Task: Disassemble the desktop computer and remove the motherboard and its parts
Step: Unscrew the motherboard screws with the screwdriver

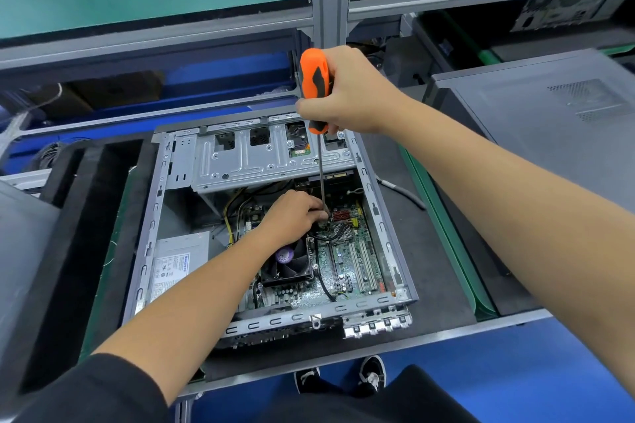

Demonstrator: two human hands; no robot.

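Desk point(429, 330): carries open computer case point(395, 251).
Motherboard point(347, 268): inside case, right of fan point(287, 263).
Left hand point(292, 216): fingers pinched around screwdriver shaft, low, above fan.
Right hand point(354, 93): fingers clamped on orange screwdriver point(315, 89) handle, above case's far edge.

A: So how's everything sitting on that bench?

B: The open computer case point(271, 216) is lying flat in the middle of the work mat point(429, 271). Inside, the motherboard point(347, 264) is sitting in the right half, the cooling fan point(287, 263) is resting on it toward its left, and the power supply point(178, 263) is lying in the near-left corner. The drive cage point(268, 154) is spanning the far end.

A: And the hands?

B: The left hand point(295, 213) is reaching down inside, touching the screwdriver point(318, 120) shaft near its tip. The right hand point(350, 93) is gripping the handle above the case. Another closed case point(536, 127) is sitting off to the right.
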